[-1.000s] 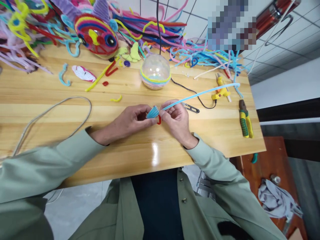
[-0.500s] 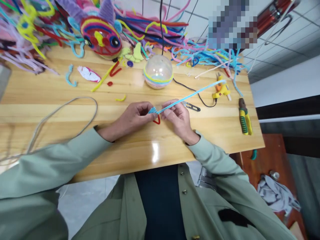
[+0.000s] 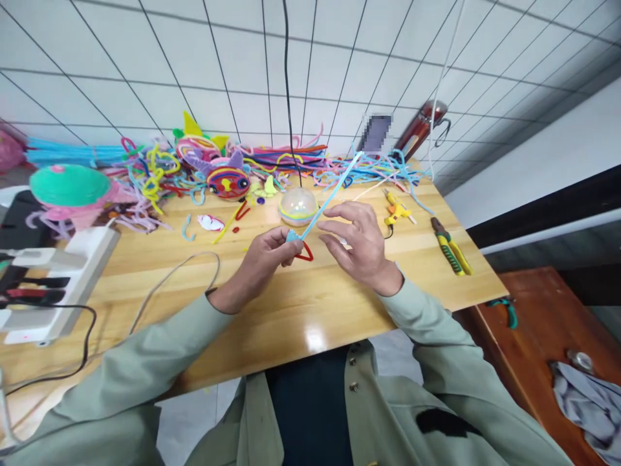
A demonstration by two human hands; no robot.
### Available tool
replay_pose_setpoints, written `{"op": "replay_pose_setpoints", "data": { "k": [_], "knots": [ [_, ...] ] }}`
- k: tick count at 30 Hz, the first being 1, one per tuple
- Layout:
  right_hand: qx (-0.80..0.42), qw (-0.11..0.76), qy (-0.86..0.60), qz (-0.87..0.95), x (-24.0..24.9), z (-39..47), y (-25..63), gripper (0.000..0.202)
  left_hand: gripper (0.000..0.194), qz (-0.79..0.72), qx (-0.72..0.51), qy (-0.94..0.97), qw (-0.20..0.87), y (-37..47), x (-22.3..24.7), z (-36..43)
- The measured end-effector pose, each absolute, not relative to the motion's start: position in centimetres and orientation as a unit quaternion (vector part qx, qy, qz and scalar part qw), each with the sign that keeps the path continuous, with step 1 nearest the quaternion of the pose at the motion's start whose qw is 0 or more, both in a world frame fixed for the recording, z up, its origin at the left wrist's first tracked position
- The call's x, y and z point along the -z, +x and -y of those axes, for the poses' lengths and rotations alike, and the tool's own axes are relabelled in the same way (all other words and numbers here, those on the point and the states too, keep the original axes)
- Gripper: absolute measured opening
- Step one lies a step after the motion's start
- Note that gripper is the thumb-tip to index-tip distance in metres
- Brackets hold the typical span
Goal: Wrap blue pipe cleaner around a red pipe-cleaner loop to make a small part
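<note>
My left hand (image 3: 272,257) pinches the folded end of a light blue pipe cleaner (image 3: 334,191), whose long straight part rises to the upper right. Beside the pinch, a bent red pipe cleaner (image 3: 306,252) shows below the fingertips; whether it is held or lies on the table I cannot tell. My right hand (image 3: 359,246) is raised just right of the blue strand, fingers spread and holding nothing. Behind both hands sits a clear plastic ball (image 3: 298,204) with yellow and blue bands round its lower part.
Piles of coloured pipe cleaners (image 3: 334,173) line the wall, with a decorated animal head (image 3: 227,182) among them. A yellow glue gun (image 3: 398,211) and pliers (image 3: 451,249) lie at right. At left are a power strip (image 3: 72,291) and a green-and-pink figure (image 3: 70,186).
My right hand has let go of the blue pipe cleaner and opened away from it. The strand now points more steeply upward. My view has tilted up, showing more wall.
</note>
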State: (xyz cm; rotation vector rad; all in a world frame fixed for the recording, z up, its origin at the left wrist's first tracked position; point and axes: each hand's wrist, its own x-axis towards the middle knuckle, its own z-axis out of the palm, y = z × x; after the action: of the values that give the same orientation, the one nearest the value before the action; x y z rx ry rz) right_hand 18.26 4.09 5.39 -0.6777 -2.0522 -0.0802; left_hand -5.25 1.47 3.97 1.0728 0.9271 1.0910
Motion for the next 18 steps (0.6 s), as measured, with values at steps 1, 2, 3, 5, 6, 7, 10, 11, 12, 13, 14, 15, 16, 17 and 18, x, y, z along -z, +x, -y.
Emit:
{"op": "replay_pose_setpoints", "data": {
  "k": [1,2,3,5,6,7,10,11,12,13,14,15,16,17,18],
  "knots": [
    [0.056,0.468,-0.260,0.843,-5.9,-4.8,18.2,0.029,0.032,-0.403,-0.479,0.469,0.623,-4.9,-4.7,-1.8],
    [0.074,0.469,-0.246,0.845,-6.4,-5.5,18.3,0.032,0.031,-0.401,-0.482,0.471,0.621,-4.5,-5.5,-2.3],
    [0.086,0.472,-0.235,0.846,-6.9,-6.2,18.4,0.034,0.030,-0.399,-0.484,0.474,0.618,-4.0,-6.3,-2.7],
    [0.094,0.475,-0.223,0.846,-7.7,-7.5,18.8,0.035,0.030,-0.390,-0.491,0.479,0.614,-3.0,-7.7,-3.7],
    [0.095,0.474,-0.222,0.847,-8.1,-8.0,19.1,0.034,0.029,-0.383,-0.495,0.481,0.614,-2.5,-8.4,-4.2],
    [0.095,0.474,-0.223,0.847,-8.4,-8.4,19.4,0.034,0.028,-0.375,-0.500,0.482,0.614,-2.1,-8.9,-4.6],
    [0.100,0.487,-0.227,0.837,-8.9,-9.2,20.2,0.031,0.027,-0.352,-0.513,0.483,0.616,-0.9,-10.0,-5.6],
    [0.099,0.495,-0.228,0.833,-8.9,-9.4,20.4,0.031,0.028,-0.347,-0.515,0.481,0.619,-0.6,-10.2,-5.7],
    [0.097,0.502,-0.230,0.828,-8.9,-9.4,20.4,0.032,0.029,-0.345,-0.516,0.476,0.623,-0.3,-10.3,-5.8],
    [0.095,0.510,-0.231,0.823,-8.9,-9.5,20.5,0.032,0.031,-0.346,-0.516,0.469,0.628,-0.1,-10.4,-5.9],
    [0.093,0.516,-0.233,0.819,-8.8,-9.5,20.4,0.032,0.033,-0.346,-0.517,0.461,0.633,0.1,-10.5,-5.9],
    [0.093,0.521,-0.237,0.815,-8.8,-9.5,20.4,0.031,0.035,-0.347,-0.517,0.455,0.637,0.3,-10.5,-5.9],
    [0.094,0.525,-0.242,0.811,-8.7,-9.4,20.3,0.031,0.037,-0.347,-0.518,0.449,0.640,0.3,-10.5,-5.9],
    [0.095,0.529,-0.245,0.807,-8.6,-9.4,20.2,0.030,0.037,-0.347,-0.519,0.445,0.642,0.4,-10.6,-5.9],
    [0.097,0.535,-0.245,0.803,-8.5,-9.4,20.1,0.030,0.036,-0.345,-0.520,0.443,0.644,0.4,-10.6,-5.9]
  ]
}}
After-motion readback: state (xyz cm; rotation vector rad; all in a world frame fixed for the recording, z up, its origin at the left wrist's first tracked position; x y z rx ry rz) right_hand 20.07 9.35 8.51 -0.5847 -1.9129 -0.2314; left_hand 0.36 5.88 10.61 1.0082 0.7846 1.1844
